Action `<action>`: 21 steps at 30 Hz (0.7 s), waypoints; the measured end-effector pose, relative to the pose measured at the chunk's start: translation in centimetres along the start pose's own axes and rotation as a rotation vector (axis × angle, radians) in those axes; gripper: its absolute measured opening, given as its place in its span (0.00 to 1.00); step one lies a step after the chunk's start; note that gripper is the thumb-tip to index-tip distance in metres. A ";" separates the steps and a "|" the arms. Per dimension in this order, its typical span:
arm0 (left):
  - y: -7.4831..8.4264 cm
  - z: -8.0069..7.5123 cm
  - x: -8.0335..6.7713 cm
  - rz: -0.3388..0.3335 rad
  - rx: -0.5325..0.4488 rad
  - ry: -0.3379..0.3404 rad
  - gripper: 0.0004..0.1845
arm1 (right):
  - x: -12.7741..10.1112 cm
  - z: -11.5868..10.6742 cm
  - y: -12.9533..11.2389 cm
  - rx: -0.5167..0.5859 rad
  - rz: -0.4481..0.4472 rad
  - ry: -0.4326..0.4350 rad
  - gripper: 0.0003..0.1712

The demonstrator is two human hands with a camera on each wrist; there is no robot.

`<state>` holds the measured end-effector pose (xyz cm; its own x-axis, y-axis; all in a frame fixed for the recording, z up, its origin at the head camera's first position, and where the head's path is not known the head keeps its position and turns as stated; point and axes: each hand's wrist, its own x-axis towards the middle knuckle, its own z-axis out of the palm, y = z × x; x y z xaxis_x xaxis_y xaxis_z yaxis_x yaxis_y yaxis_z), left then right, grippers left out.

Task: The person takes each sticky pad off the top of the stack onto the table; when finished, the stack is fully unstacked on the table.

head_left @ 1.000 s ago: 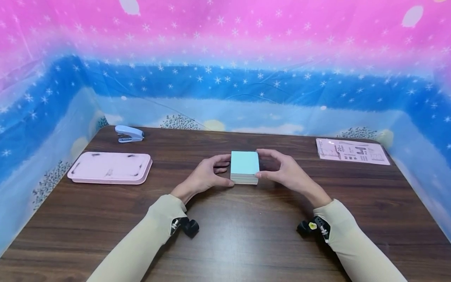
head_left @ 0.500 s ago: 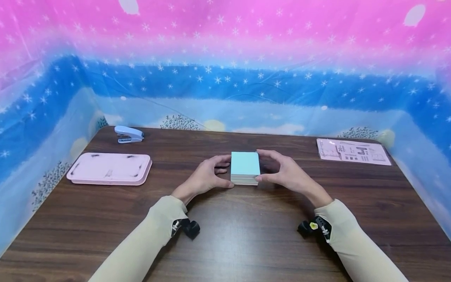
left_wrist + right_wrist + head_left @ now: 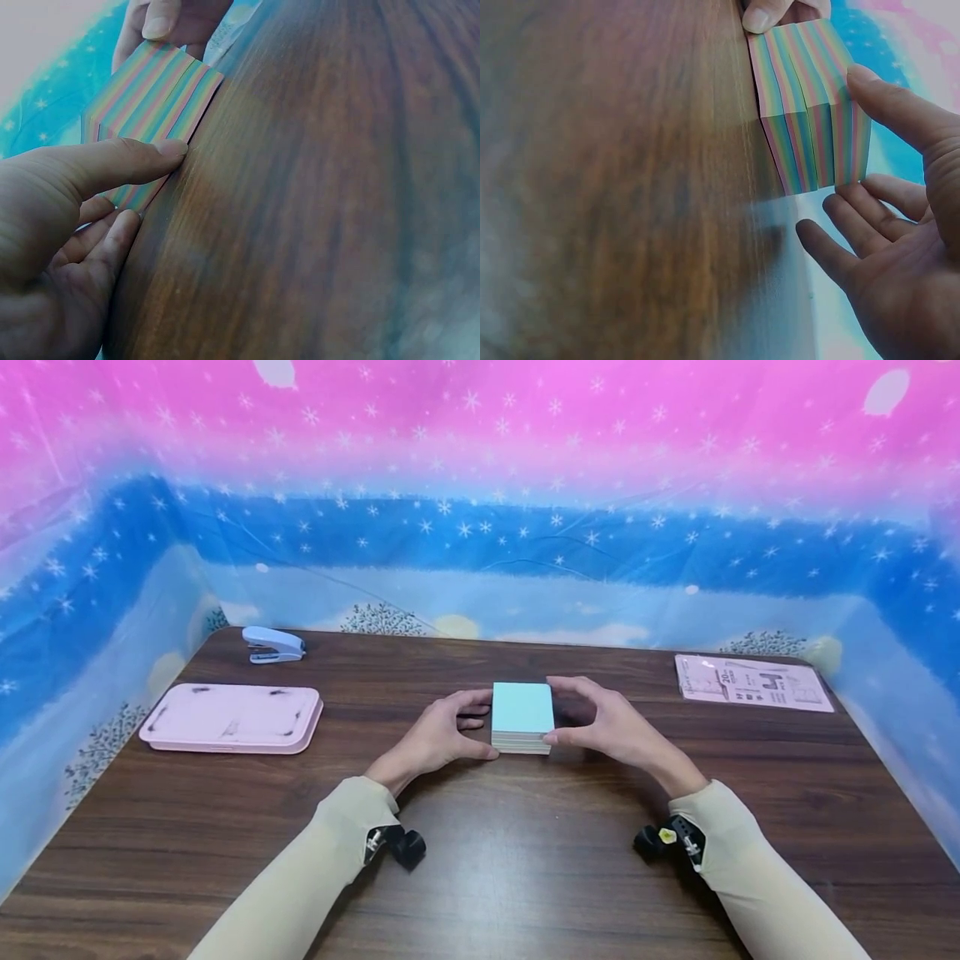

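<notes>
Bright, even and soft-shadowed in the head view, with bending at the edges. Dimmer at both wrists: blurred wood grain close up, washed-out glare toward the corners.

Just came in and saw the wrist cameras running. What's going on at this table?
A person holds a note pad between both hands in the middle of the table. The left hand has its thumb on the pad's near edge; the right hand pinches the other side with thumb and fingers. The pad rests on the wood. A stapler, pink tray and packet lie apart, untouched.
</notes>
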<state>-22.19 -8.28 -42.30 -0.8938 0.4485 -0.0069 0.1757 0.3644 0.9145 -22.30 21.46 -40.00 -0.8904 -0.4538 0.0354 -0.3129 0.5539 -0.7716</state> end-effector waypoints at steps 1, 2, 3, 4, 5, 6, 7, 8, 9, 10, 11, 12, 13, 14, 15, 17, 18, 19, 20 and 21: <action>0.0 0.0 0.0 0.001 0.004 0.001 0.48 | 0.1 0.0 0.0 0.003 -0.004 0.000 0.51; 0.0 0.0 0.0 -0.002 0.005 0.001 0.48 | 0.1 0.0 0.1 0.007 -0.008 0.000 0.51; 0.0 0.0 0.0 -0.004 0.008 -0.001 0.47 | 0.2 0.0 0.1 0.014 -0.014 0.000 0.51; -0.1 0.0 0.0 -0.007 0.011 -0.002 0.47 | 0.2 0.0 0.2 0.022 -0.019 0.000 0.50; -0.1 0.0 -0.1 -0.005 0.014 -0.003 0.47 | 0.3 0.0 0.2 0.030 -0.022 -0.002 0.50; -0.1 0.0 0.0 -0.008 0.016 -0.004 0.47 | 0.3 0.0 0.3 0.036 -0.022 -0.001 0.50; -0.2 0.0 -0.1 -0.006 0.021 -0.003 0.47 | 0.4 0.1 0.4 0.040 -0.024 0.000 0.49; -0.2 0.0 -0.1 -0.010 0.021 -0.002 0.47 | 0.4 0.1 0.4 0.041 -0.026 0.001 0.49; -0.3 0.0 -0.1 -0.010 0.023 0.000 0.47 | 0.5 0.1 0.5 0.039 -0.024 0.004 0.49; -0.3 0.0 -0.1 -0.010 0.024 0.001 0.47 | 0.6 0.1 0.5 0.032 -0.021 0.007 0.49; -0.3 0.0 0.0 -0.006 0.026 0.001 0.47 | 0.6 0.1 0.5 0.024 -0.018 0.011 0.49; -0.2 0.0 0.0 -0.006 0.025 0.001 0.47 | 0.7 0.0 0.5 0.015 -0.015 0.017 0.49; -0.2 0.0 0.0 -0.005 0.025 0.001 0.47 | 0.7 0.0 0.5 0.006 -0.013 0.022 0.49; -0.2 0.0 0.0 -0.008 0.024 0.001 0.47 | 0.7 -0.1 0.5 -0.004 -0.009 0.028 0.48; -0.1 0.0 0.1 -0.007 0.023 0.000 0.47 | 0.7 -0.1 0.5 -0.012 -0.006 0.032 0.48; -0.1 0.0 0.0 0.001 0.020 0.000 0.47 | 0.6 -0.2 0.4 -0.018 -0.006 0.040 0.47; -0.1 0.0 0.0 0.002 0.016 0.001 0.47 | 0.6 -0.2 0.4 -0.018 -0.006 0.042 0.47; -0.1 -0.1 0.0 0.001 0.014 0.002 0.47 | 0.6 -0.2 0.3 -0.020 -0.007 0.045 0.47; -0.1 -0.1 -0.1 0.002 0.012 0.002 0.47 | 0.6 -0.2 0.3 -0.020 -0.009 0.046 0.47; -0.1 -0.1 -0.1 0.003 0.011 0.004 0.47 | 0.6 -0.2 0.3 -0.018 -0.011 0.048 0.47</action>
<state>-22.14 -8.48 -42.35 -0.8948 0.4465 -0.0027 0.1828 0.3718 0.9101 -22.99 21.43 -40.07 -0.9016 -0.4262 0.0742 -0.3281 0.5618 -0.7594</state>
